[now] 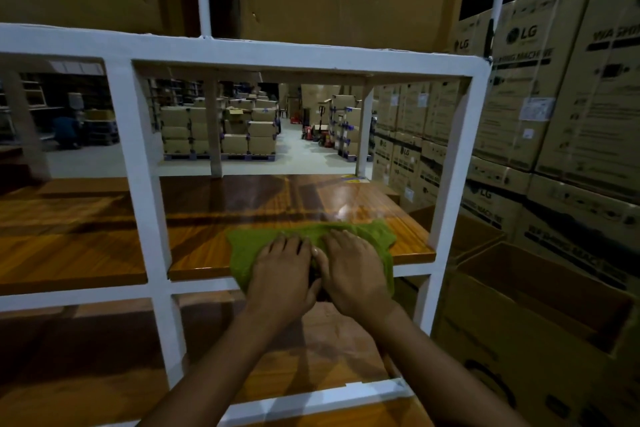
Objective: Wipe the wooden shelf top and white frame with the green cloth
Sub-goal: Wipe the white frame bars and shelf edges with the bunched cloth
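A green cloth lies spread over the front edge of the glossy wooden shelf, inside the right bay of the white frame. My left hand and my right hand rest side by side, palms down, pressing flat on the cloth. Fingers of both hands point away from me. The cloth's near edge hangs over the shelf's front and the white rail below it. Both forearms reach in from the bottom of the view.
Stacked cardboard appliance boxes stand close on the right, with an open box beside the frame. More wooden shelves run left and below. Through the frame, warehouse pallets of boxes and a crouching person are far off.
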Available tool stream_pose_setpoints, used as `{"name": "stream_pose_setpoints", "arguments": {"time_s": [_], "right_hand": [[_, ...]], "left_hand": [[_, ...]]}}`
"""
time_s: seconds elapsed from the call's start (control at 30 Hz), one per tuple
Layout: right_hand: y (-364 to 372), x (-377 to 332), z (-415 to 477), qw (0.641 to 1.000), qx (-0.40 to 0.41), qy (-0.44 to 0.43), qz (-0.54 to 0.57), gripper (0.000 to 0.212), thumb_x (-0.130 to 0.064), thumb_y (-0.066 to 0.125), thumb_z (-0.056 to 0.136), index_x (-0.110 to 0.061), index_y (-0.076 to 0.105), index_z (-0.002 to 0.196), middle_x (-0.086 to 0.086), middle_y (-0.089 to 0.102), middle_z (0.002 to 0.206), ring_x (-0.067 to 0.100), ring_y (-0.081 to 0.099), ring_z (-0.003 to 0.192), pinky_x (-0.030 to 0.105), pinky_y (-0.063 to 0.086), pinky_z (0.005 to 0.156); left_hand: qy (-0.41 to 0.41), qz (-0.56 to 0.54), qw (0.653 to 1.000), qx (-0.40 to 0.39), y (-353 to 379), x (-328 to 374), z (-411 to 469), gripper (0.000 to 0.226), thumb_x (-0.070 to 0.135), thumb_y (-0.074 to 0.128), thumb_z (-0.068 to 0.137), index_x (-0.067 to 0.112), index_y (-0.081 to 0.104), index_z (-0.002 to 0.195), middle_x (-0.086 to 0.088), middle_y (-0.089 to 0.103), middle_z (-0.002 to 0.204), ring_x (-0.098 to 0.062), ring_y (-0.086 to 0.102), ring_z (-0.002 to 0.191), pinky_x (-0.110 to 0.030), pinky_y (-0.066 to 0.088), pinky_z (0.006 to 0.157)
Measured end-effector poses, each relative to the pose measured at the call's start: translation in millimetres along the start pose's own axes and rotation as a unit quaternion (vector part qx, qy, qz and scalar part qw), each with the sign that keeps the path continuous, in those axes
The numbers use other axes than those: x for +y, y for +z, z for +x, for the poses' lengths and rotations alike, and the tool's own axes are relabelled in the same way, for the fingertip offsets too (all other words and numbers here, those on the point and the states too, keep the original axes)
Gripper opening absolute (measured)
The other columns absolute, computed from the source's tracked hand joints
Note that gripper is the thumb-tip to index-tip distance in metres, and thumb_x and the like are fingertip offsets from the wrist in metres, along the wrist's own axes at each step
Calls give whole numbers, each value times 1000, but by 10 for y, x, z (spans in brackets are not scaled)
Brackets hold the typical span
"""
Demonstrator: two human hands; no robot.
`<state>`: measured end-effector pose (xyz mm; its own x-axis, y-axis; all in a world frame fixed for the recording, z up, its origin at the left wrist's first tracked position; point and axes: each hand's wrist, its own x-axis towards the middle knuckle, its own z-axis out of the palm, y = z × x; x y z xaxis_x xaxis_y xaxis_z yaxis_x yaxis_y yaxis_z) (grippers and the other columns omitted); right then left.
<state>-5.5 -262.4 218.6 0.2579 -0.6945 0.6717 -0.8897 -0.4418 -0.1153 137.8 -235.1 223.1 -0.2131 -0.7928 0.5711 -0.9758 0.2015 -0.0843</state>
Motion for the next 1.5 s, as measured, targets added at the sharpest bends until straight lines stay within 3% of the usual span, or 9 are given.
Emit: {"name": "stream_pose_setpoints", "arguments": {"time_s": [0.17,0.43,0.63,0.77,0.93,1.03,1.2,1.37,1.5], "right_hand": [[-113,452,-153,1000,9,4,-2,55,-46,27,104,-13,66,123,9,65,128,26,56,124,41,39,106],[-89,865,-446,999,39,0,13,46,-33,32,103,-12,54,137,7,54,140,23,46,133,42,29,114],[-100,851,-417,996,71,18,52,47,-31,33,99,-9,58,133,8,59,135,24,52,127,38,28,114],[-402,845,-59,997,-75,34,3,70,-44,12,93,-11,58,135,8,56,140,22,50,129,35,31,114],[-497,799,240,965,-251,78,-11,55,-39,21,104,-11,36,149,12,32,157,28,27,145,39,18,119],[-419,689,242,948,-277,156,-19,71,-55,19,100,-12,16,156,15,9,164,34,7,150,49,3,120],[-311,711,556,932,-302,195,-47,78,-63,19,97,-12,14,156,22,8,162,43,6,148,59,0,118],[-82,963,910,920,-342,192,-14,65,-55,19,101,-24,8,157,19,-3,163,43,-4,149,59,-6,116],[222,1098,1209,917,-353,178,-52,64,-54,25,101,-29,6,157,16,-3,164,42,-2,149,60,0,117]], "left_hand": [[41,-13,999,13,40,408,123,63,50,58,84,13,52,134,-9,55,134,-28,51,123,-40,41,101],[69,-47,994,68,259,857,230,57,34,75,73,10,64,123,-11,65,124,-29,61,114,-40,51,91],[69,-82,991,81,323,944,342,43,30,55,85,11,66,123,-10,65,126,-26,61,117,-37,51,92],[41,-118,992,-23,121,1004,589,47,40,63,84,19,57,126,-4,58,133,-22,53,124,-37,47,96],[58,-243,962,-108,-18,818,722,51,42,64,71,18,59,117,-3,64,114,-23,58,104,-41,48,89],[90,-159,981,-67,21,639,602,56,56,60,70,24,57,117,2,61,116,-19,53,110,-41,43,97],[62,-116,991,-11,-5,209,317,77,76,36,80,17,61,124,-3,62,125,-22,55,116,-36,44,97],[75,-109,987,91,57,176,203,61,65,44,92,12,67,112,-3,70,103,-21,64,94,-30,52,76],[66,-44,988,132,170,290,137,61,62,42,93,12,71,111,-7,71,113,-22,67,104,-32,53,84]]}}
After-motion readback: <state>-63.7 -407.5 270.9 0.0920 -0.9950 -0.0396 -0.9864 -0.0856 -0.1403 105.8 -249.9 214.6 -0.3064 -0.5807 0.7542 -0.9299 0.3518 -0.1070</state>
